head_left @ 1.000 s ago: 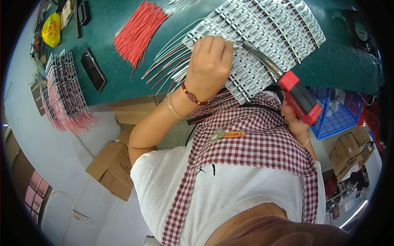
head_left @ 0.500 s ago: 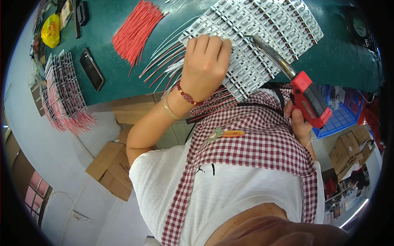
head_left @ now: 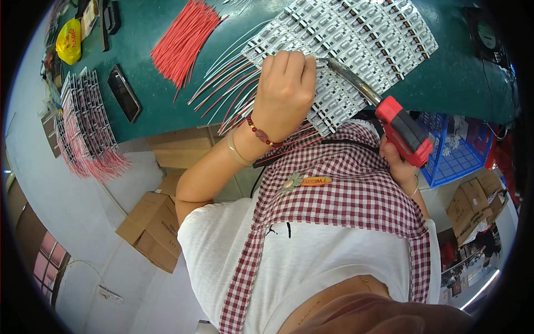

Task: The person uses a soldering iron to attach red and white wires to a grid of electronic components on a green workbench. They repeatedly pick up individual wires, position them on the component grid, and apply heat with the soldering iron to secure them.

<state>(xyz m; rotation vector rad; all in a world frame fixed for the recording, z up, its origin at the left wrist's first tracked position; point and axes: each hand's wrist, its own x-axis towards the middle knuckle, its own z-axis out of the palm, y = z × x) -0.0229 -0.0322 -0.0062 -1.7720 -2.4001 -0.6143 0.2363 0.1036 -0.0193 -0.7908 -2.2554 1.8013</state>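
My right hand (head_left: 397,165) is wrapped round the red and black handle of a soldering gun (head_left: 401,129). The gun's metal barrel slants up and left, and its tip is at a panel of small silver-grey circuit boards (head_left: 347,89), close to my left fingertips. My left hand (head_left: 286,89) is curled closed over the panel's left part; its fingertips point away, so whatever they pinch is hidden. Red and white wires (head_left: 225,92) stick out leftward from the panel's edge, partly behind my left hand and wrist.
A bundle of red wires (head_left: 186,42) lies on the green table (head_left: 150,106). To its left are a phone (head_left: 124,93), a yellow bag (head_left: 68,42) and stacked boards with wires (head_left: 89,122). A blue basket (head_left: 456,158) stands right, cardboard boxes (head_left: 150,231) below.
The soldering gun and my right hand have shifted left and slightly up, bringing the tip nearer my left fingers. My left hand has moved slightly right and down.
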